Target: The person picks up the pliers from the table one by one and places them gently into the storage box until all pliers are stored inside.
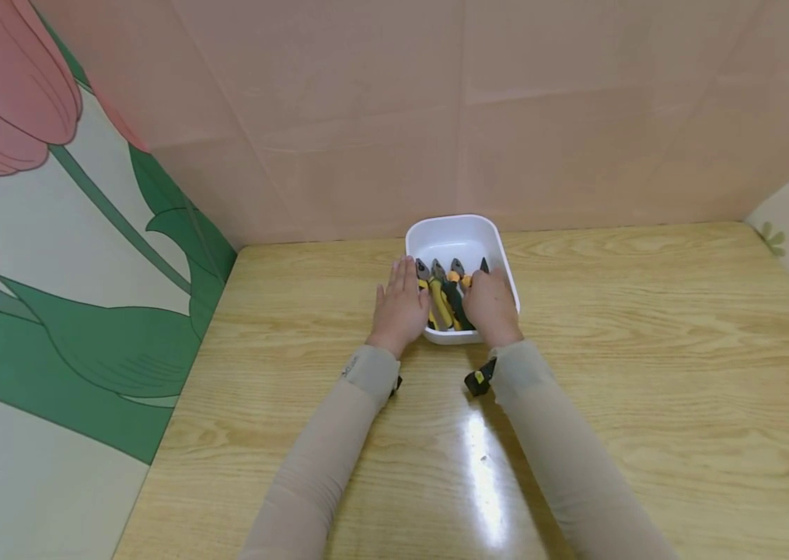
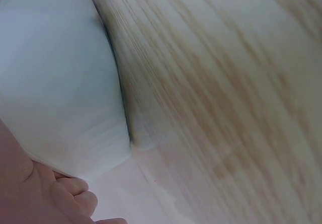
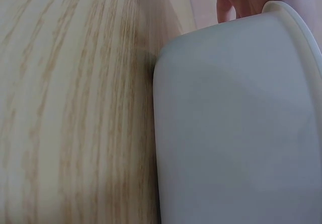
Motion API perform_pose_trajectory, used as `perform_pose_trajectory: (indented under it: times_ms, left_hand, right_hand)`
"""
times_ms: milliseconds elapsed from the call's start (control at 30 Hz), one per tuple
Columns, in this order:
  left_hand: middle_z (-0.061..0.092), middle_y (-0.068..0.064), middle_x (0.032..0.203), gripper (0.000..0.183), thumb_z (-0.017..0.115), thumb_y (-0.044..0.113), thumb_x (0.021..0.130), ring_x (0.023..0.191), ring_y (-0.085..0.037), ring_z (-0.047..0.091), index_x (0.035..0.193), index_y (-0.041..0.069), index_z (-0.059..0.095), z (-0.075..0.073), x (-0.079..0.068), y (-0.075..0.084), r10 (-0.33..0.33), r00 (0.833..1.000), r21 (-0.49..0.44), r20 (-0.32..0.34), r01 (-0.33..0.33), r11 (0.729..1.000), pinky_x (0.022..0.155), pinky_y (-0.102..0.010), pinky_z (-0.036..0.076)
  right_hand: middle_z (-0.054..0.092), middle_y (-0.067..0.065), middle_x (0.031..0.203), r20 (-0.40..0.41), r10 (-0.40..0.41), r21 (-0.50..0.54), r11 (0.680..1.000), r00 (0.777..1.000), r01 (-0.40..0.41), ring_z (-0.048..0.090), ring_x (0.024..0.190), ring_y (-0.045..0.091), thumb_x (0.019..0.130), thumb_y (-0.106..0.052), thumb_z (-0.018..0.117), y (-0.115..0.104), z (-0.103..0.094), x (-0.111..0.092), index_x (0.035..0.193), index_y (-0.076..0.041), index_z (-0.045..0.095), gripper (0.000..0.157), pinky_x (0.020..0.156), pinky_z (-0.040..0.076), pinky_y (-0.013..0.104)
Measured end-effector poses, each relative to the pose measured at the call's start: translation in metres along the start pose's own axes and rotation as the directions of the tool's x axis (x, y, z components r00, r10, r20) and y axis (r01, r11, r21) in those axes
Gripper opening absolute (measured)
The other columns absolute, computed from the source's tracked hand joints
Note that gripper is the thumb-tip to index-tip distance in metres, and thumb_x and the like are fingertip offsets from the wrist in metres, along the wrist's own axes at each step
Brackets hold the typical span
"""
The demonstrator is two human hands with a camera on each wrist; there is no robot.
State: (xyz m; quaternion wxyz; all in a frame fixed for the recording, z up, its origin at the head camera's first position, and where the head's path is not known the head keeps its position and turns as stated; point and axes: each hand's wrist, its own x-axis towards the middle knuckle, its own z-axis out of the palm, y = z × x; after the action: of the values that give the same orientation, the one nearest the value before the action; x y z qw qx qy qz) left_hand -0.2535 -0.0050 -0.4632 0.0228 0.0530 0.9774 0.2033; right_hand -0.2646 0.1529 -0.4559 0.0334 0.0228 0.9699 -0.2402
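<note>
A white plastic tub (image 1: 462, 225) holds several pliers lying side by side with their jaws toward the back. One has yellow handles (image 1: 440, 302); another next to it has dark handles with orange parts (image 1: 455, 277). My left hand (image 1: 401, 305) lies along the tub's left rim with straight fingers, and its fingers show past the tub wall (image 2: 65, 93) in the left wrist view. My right hand (image 1: 492, 305) reaches over the right side with bent fingers, gripping the rightmost pliers, whose dark tip (image 1: 483, 265) sticks out. Its fingertips and the handles below are hidden.
The tub stands on a wood-grain table (image 1: 282, 311) near its back edge, before a wall hung with a pinkish sheet (image 1: 352, 140). A flower-painted wall (image 1: 86, 334) borders the left side. A black wrist device (image 1: 481, 379) is strapped under the right cuff.
</note>
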Motion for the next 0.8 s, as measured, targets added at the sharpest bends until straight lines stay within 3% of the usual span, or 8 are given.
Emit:
perform_pose_trajectory:
  times_ms: [800]
  left_hand:
    - [0.004,-0.003,0.165,0.063,0.029,0.038,0.104,0.154,-0.019,0.002,0.156,0.016,0.001,-0.0012,-0.0006,-0.0005,0.001,1.000,-0.013,0.012,-0.001,1.000,0.123,-0.054,0.013]
  right_hand:
    - [0.061,0.022,0.101,-0.169,-0.099,0.033,0.994,0.981,0.106,0.055,0.096,0.033,0.091,-0.006,0.053,0.0005,0.0044,-0.0014,0.107,0.006,0.066,0.024,0.086,0.051,0.047]
